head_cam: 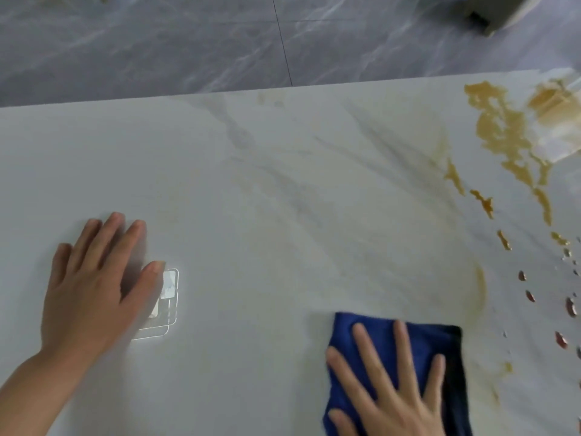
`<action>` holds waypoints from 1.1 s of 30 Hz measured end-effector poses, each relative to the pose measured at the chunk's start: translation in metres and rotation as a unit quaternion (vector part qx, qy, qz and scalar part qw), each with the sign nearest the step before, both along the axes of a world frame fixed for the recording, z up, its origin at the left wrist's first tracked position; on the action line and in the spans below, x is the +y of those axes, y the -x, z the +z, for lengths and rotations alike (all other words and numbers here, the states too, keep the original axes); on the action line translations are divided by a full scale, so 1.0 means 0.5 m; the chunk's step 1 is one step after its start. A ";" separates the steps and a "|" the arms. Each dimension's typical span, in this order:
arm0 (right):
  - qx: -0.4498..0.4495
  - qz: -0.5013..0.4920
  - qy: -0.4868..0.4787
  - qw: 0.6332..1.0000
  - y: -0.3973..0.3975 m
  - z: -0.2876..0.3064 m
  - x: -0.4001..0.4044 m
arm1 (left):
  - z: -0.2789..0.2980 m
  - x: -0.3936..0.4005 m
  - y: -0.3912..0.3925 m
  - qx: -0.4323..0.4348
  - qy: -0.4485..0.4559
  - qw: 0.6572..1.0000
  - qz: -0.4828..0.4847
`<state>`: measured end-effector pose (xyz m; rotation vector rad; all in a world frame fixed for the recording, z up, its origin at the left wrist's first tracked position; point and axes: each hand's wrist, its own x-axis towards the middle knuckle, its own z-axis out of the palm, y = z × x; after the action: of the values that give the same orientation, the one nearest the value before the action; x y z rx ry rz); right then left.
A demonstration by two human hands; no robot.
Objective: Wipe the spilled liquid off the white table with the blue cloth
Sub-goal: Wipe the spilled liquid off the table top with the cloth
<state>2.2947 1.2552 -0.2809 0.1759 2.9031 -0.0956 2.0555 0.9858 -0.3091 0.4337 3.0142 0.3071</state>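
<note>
At lower right, the right hand (390, 391) lies flat, fingers spread, pressing the folded dark blue cloth (377, 332) onto the white marble-veined table (283, 199). Amber spilled liquid (503, 133) streaks the upper right. The left hand (94, 278) rests open at left. Grey marbled floor (157, 42) lies beyond.

A floor (141, 42) of glossy grey tiles, veined in pale white like marble, is seen beyond the far side of both hands. A dark grout line (283, 42) is drawn across it, running away from a point between the hands. Soft, diffuse light is reflected in the polished surface. Far beyond the right hand, at the upper corner, the pale base of a piece of furniture (490, 14) is cut off by the edge; its kind cannot be told.
</note>
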 end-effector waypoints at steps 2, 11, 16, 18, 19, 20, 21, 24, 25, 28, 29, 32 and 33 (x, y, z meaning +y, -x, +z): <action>0.016 0.037 0.004 0.999 0.007 -0.005 -0.021 | 0.000 0.001 0.000 0.002 0.005 1.000 0.006; -0.009 -0.057 -0.012 0.998 0.118 0.011 0.079 | 0.015 0.011 -0.002 -0.002 0.003 1.000 0.008; -0.020 -0.106 -0.002 0.994 0.035 0.013 0.087 | 0.019 0.014 -0.001 -0.006 -0.007 1.000 0.000; -0.029 -0.085 0.004 0.996 0.001 0.014 0.069 | 0.019 0.015 0.000 -0.005 -0.008 1.000 -0.002; -0.034 -0.078 0.004 0.996 -0.007 0.016 0.061 | 0.019 0.015 -0.001 -0.004 -0.007 1.000 -0.001; -0.039 -0.078 0.003 0.996 -0.009 0.019 0.055 | 0.018 0.014 -0.001 -0.003 -0.006 1.000 0.000; -0.042 -0.079 -0.001 0.996 -0.008 0.021 0.053 | 0.019 0.014 -0.001 -0.002 -0.004 1.000 0.000; -0.045 -0.074 -0.009 0.996 0.002 0.025 0.056 | 0.020 0.014 0.000 0.002 0.001 1.000 -0.005; -0.046 -0.070 -0.010 0.996 0.002 0.024 0.057 | 0.020 0.014 0.000 0.002 0.004 1.000 -0.004; -0.051 -0.069 -0.005 0.996 0.002 0.026 0.059 | 0.022 0.014 -0.002 -0.003 0.013 1.000 -0.004; -0.051 -0.068 -0.006 0.996 0.003 0.025 0.059 | 0.023 0.014 -0.002 -0.006 0.012 1.000 -0.003; -0.055 -0.074 -0.001 0.996 0.007 0.028 0.058 | 0.036 0.020 -0.001 -0.013 0.002 1.000 -0.008; -0.055 -0.076 0.001 0.996 0.010 0.030 0.058 | 0.042 0.025 -0.002 -0.012 0.000 1.000 -0.015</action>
<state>2.2898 1.2845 -0.2661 0.3880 2.7763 -0.1101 2.0564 0.9983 -0.2882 0.4699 2.9813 0.3091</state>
